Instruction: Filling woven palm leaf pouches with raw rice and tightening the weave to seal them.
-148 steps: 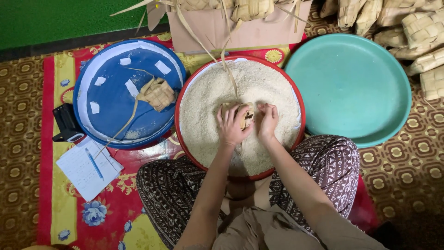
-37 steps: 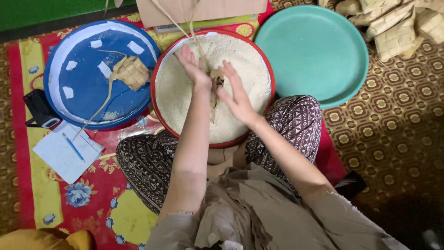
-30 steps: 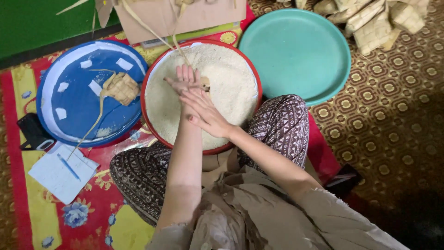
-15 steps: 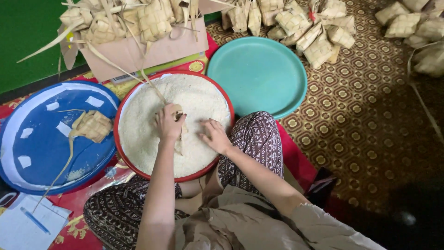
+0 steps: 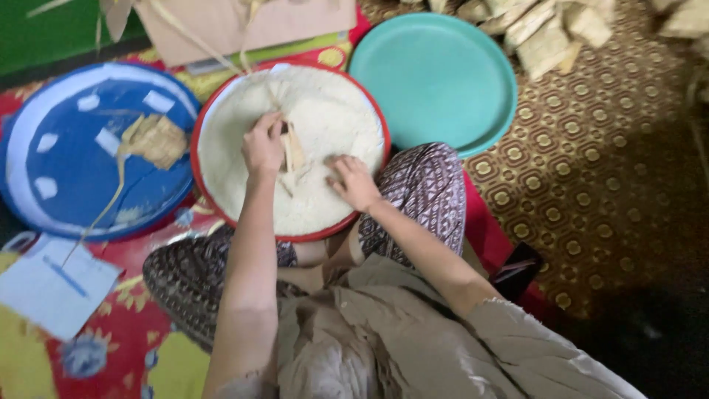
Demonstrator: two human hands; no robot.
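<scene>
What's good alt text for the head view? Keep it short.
Seen from above, a seated person's left hand holds a woven leaf pouch over a red-rimmed basin of rice, while the right hand rests on the rice. A blue tray with another pouch lies at the left, an empty teal tray at the right, on a patterned mat.
</scene>
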